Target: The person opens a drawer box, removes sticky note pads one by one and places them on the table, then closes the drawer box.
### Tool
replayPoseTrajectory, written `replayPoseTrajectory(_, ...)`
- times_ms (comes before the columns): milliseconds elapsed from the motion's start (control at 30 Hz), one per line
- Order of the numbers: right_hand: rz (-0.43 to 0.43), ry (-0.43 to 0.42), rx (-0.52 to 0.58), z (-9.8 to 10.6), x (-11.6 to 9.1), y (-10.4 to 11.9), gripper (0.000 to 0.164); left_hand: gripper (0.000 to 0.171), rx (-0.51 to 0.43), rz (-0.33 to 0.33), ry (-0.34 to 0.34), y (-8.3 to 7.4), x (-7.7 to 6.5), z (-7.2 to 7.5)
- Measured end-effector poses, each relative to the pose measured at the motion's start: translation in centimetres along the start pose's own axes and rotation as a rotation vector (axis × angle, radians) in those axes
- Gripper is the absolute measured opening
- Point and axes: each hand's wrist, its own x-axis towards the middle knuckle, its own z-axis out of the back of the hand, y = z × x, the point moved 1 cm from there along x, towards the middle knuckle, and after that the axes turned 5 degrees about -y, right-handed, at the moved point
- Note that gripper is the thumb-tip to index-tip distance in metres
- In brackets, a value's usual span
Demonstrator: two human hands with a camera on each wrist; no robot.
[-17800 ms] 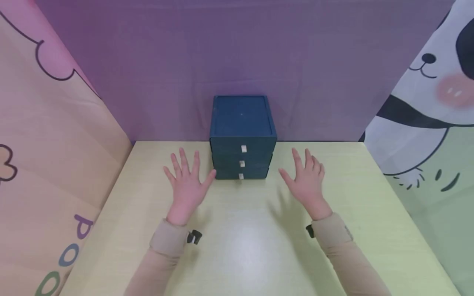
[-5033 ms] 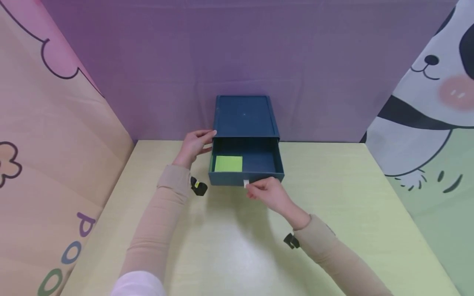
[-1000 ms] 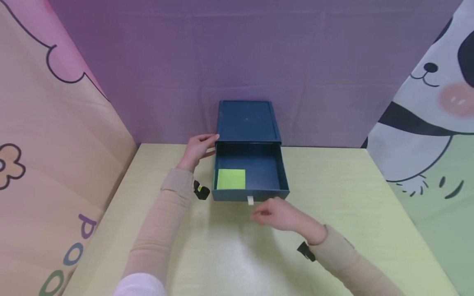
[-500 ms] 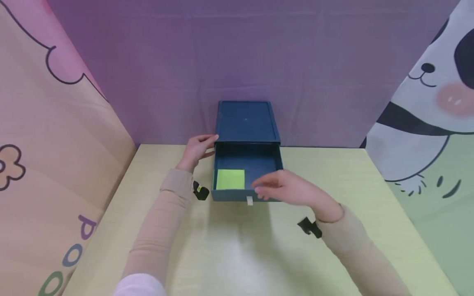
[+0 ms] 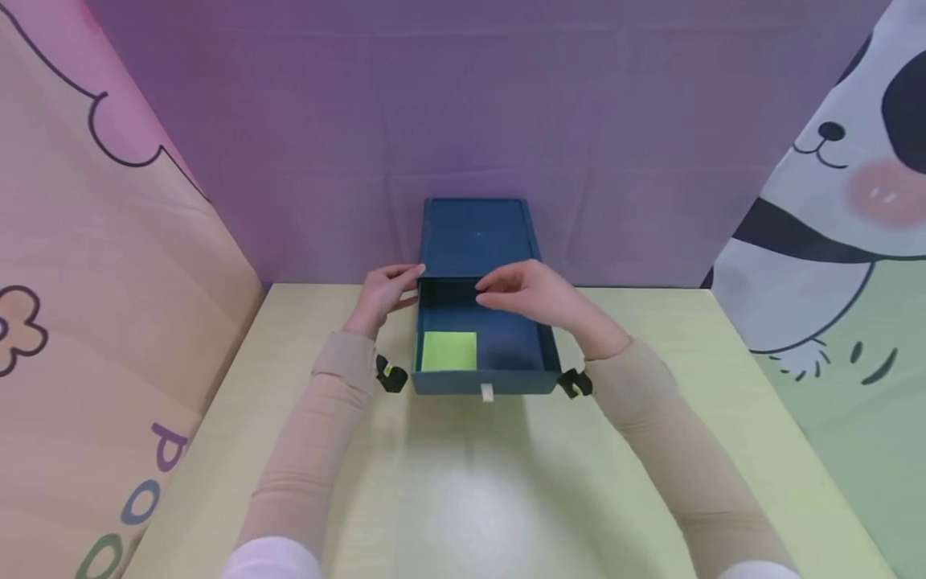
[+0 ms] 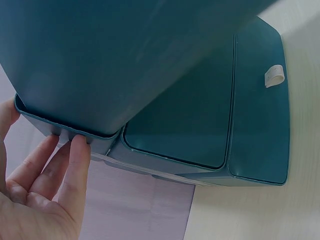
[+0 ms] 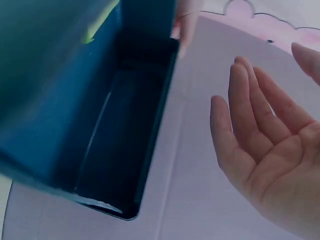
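A dark blue drawer cabinet (image 5: pixel 476 235) stands against the back wall, its top drawer (image 5: pixel 448 383) pulled out. A green square, like a pad of sticky notes (image 5: pixel 450 351), lies in the drawer's front left corner. My left hand (image 5: pixel 379 297) holds the cabinet's left front edge, thumb at the top and fingertips on the side. My right hand (image 5: pixel 542 299) hovers over the back right of the drawer, palm facing left, fingers loosely bent and holding nothing. In the right wrist view it is apart from the cabinet.
A light pull tab (image 5: pixel 488 392) hangs on the drawer front. The left wrist view shows two shut lower drawers, the lowest with a pale tab (image 6: pixel 274 76). The pale table (image 5: pixel 463 498) spreads in front; a purple cloth (image 5: pixel 325 145) hangs behind.
My right hand, earlier pinching the tab, has let go and moved up and back over the drawer. The drawer slid further out since five seconds ago. My left hand has stayed put.
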Motion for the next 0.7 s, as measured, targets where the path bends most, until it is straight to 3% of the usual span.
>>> replayPoseTrajectory(200, 0.002, 0.026, -0.093, 0.0, 1.6, 0.3, 0.043, 0.052, 0.001, -0.001, 0.003, 0.1, 0.1, 0.0)
replayPoseTrajectory(433, 0.022, 0.043, -0.142, 0.8, 2.3, 1.5, 0.042, 0.052, -0.004, 0.001, -0.003, 0.0, 0.2, 0.2)
replayPoseTrajectory(700, 0.101, 0.069, -0.107, 0.1, 4.0, 2.1, 0.036, 0.056, -0.002, 0.012, -0.003, 0.0, 0.2, 0.4)
